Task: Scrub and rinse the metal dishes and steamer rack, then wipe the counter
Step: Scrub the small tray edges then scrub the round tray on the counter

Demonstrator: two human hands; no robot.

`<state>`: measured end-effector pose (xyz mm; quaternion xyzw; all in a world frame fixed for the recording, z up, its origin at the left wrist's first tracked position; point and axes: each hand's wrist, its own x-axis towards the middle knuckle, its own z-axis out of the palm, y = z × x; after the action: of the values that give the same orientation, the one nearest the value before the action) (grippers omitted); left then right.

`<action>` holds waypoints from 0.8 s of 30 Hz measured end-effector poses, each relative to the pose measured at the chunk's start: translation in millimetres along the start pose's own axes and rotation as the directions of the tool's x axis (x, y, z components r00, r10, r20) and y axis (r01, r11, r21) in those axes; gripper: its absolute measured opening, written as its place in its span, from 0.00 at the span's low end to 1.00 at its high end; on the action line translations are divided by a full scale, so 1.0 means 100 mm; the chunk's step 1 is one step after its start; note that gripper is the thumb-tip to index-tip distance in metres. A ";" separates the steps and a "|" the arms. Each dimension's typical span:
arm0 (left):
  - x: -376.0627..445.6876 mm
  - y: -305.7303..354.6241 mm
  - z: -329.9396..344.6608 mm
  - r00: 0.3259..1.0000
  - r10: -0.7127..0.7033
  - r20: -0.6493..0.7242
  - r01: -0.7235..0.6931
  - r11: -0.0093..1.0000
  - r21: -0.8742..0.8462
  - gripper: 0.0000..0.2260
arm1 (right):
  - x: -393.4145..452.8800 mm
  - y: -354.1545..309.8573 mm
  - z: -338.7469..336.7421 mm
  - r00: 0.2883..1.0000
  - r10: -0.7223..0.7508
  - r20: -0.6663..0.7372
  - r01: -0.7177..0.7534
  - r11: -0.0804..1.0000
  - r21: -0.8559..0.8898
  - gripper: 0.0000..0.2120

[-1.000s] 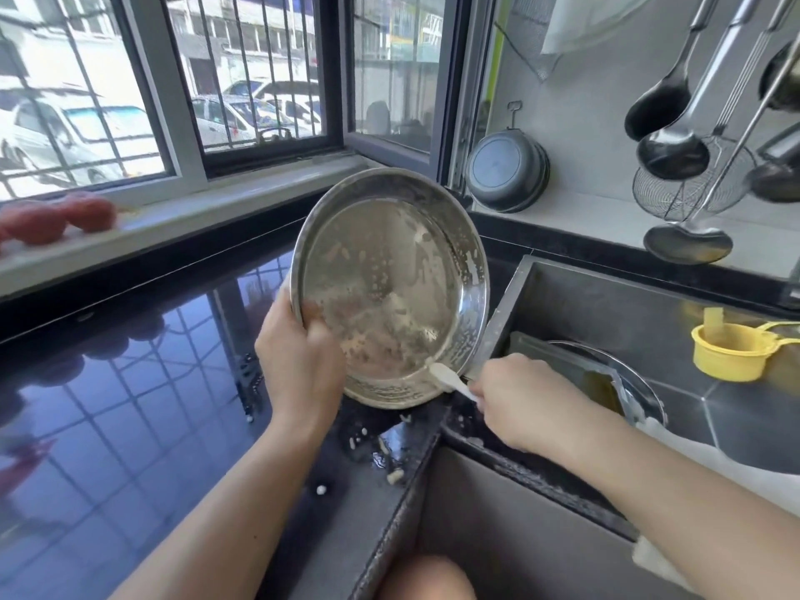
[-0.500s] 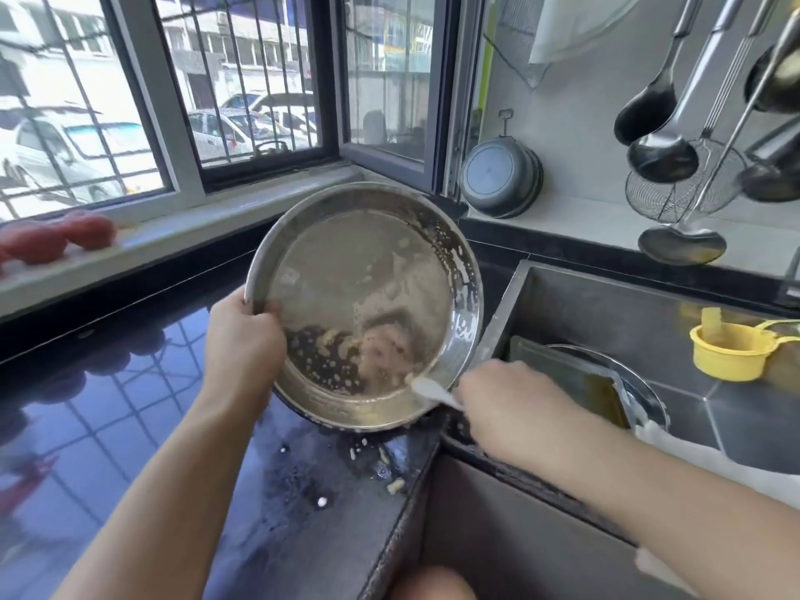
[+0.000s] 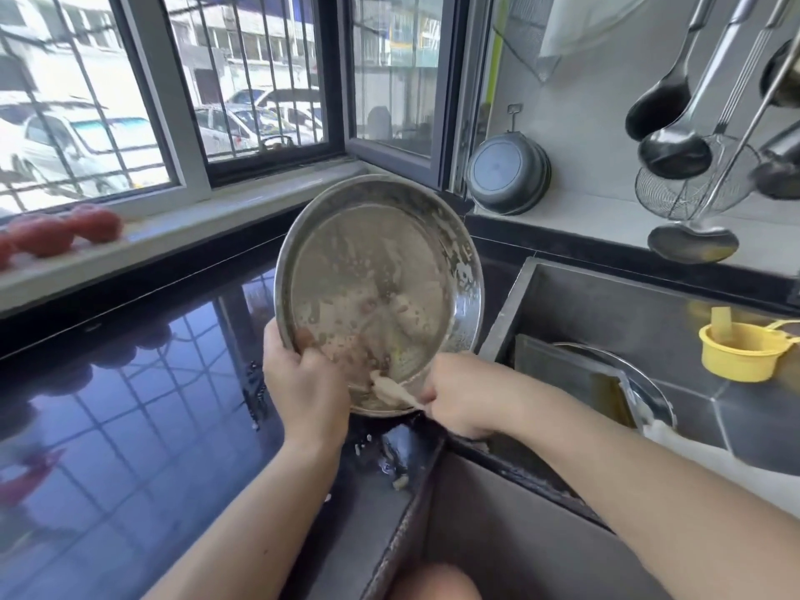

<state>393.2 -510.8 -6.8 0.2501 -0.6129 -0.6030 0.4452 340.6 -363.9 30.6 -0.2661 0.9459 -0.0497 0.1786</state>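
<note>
Progress is early: the left hand [image 3: 305,385] grips the tilted metal dish [image 3: 376,292] over the counter [image 3: 130,426] edge, beside the sink [image 3: 606,313]. The right hand [image 3: 459,394] pinches a pale scraper [image 3: 391,389] against caked residue. Scrubbing, rinsing and counter wiping appear outstanding.

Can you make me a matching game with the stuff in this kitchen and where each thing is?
Things:
1. round metal dish
2. yellow cup
3. ladles
4. red tomatoes

Places:
A. on the windowsill
B. in the sink
C. hanging on the wall
D. tilted up in the left hand, above the counter edge

Pairs: 1-D, 2-B, 3-C, 4-A
</note>
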 end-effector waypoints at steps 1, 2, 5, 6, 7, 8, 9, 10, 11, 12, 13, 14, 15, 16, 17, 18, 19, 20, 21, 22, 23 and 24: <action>0.03 0.02 -0.01 1.000 -0.023 0.022 0.023 1.000 -0.021 0.14 | 0.00 0.07 -0.03 0.999 0.030 -0.030 -0.032 0.996 -0.080 0.11; 0.09 0.03 -0.02 0.998 -0.049 0.049 0.052 0.998 -0.048 0.14 | -0.03 0.12 -0.06 0.997 0.051 -0.054 -0.058 0.988 -0.140 0.09; 0.36 0.16 -0.06 0.979 -0.114 0.167 0.123 0.991 -0.048 0.11 | -0.16 0.18 -0.17 0.996 0.018 -0.083 -0.042 0.954 -0.296 0.06; 0.47 0.17 -0.07 0.970 -0.132 0.206 0.136 0.991 -0.008 0.12 | -0.19 0.18 -0.19 0.996 -0.016 -0.086 -0.014 0.940 -0.342 0.07; 0.55 0.19 -0.08 0.960 -0.146 0.240 0.141 0.989 0.039 0.13 | -0.20 0.18 -0.22 0.993 -0.055 -0.100 0.013 0.923 -0.385 0.07; 0.60 0.17 -0.09 0.952 -0.153 0.265 0.131 0.986 0.099 0.14 | -0.18 0.20 -0.26 0.989 -0.082 -0.122 0.023 0.906 -0.423 0.07; 0.63 0.16 -0.10 0.948 -0.151 0.279 0.112 0.982 0.151 0.16 | -0.15 0.23 -0.30 0.984 -0.095 -0.151 0.017 0.890 -0.456 0.07; 0.63 0.13 -0.10 0.950 -0.148 0.275 0.097 0.977 0.188 0.19 | -0.12 0.26 -0.34 0.980 -0.095 -0.176 -0.001 0.877 -0.480 0.08; 0.61 0.11 -0.11 0.958 -0.142 0.251 0.091 0.975 0.202 0.20 | -0.09 0.28 -0.37 0.974 -0.105 -0.200 -0.008 0.868 -0.496 0.08; 0.58 0.11 -0.11 0.967 -0.135 0.217 0.090 0.974 0.206 0.20 | -0.04 0.28 -0.36 0.968 -0.127 -0.215 0.007 0.875 -0.483 0.09; 0.54 0.10 -0.10 0.975 -0.123 0.186 0.085 0.976 0.202 0.20 | 0.00 0.25 -0.31 0.965 -0.150 -0.217 0.042 0.898 -0.437 0.11; 0.52 0.10 -0.09 0.979 -0.107 0.171 0.074 0.979 0.191 0.20 | 0.05 0.18 -0.22 0.964 -0.177 -0.197 0.096 0.926 -0.364 0.16; 0.49 0.10 -0.08 0.982 -0.091 0.164 0.061 0.982 0.181 0.20 | 0.08 0.10 -0.12 0.964 -0.205 -0.167 0.158 0.953 -0.259 0.18; 0.47 0.11 -0.07 0.984 -0.081 0.157 0.051 0.982 0.181 0.19 | 0.11 0.02 -0.01 0.959 -0.238 -0.153 0.215 0.964 -0.155 0.18; 0.45 0.12 -0.07 0.987 -0.074 0.144 0.046 0.980 0.191 0.18 | 0.11 -0.04 0.06 0.953 -0.256 -0.159 0.245 0.966 -0.089 0.18; 0.44 0.13 -0.07 0.989 -0.069 0.129 0.042 0.979 0.201 0.17 | 0.12 -0.04 0.09 0.952 -0.251 -0.175 0.243 0.968 -0.063 0.18; 0.43 0.14 -0.08 0.991 -0.059 0.122 0.033 0.978 0.206 0.17 | 0.08 0.00 0.08 0.954 -0.241 -0.180 0.227 0.969 -0.094 0.18; 0.42 0.15 -0.09 0.991 -0.050 0.122 0.024 0.978 0.209 0.16 | 0.03 0.07 0.03 0.957 -0.229 -0.178 0.195 0.963 -0.188 0.17; 0.40 0.16 -0.09 0.991 -0.043 0.125 0.016 0.978 0.208 0.16 | -0.02 0.15 -0.03 0.963 -0.207 -0.172 0.149 0.942 -0.302 0.13; 0.40 0.17 -0.09 0.991 -0.039 0.131 0.012 0.979 0.206 0.15 | -0.08 0.23 -0.11 0.967 -0.180 -0.179 0.100 0.919 -0.382 0.10; 0.39 0.17 -0.08 0.990 -0.038 0.136 0.009 0.978 0.210 0.15 | -0.12 0.28 -0.16 0.972 -0.148 -0.185 0.054 0.898 -0.438 0.10; 0.37 0.17 -0.07 0.990 -0.040 0.138 0.008 0.974 0.224 0.13 | -0.15 0.28 -0.20 0.973 -0.144 -0.181 0.042 0.878 -0.477 0.12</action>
<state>385.2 -543.2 17.7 0.2626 -0.7037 -0.5519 0.3623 331.6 -332.1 48.2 -0.3399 0.9293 0.1443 0.0051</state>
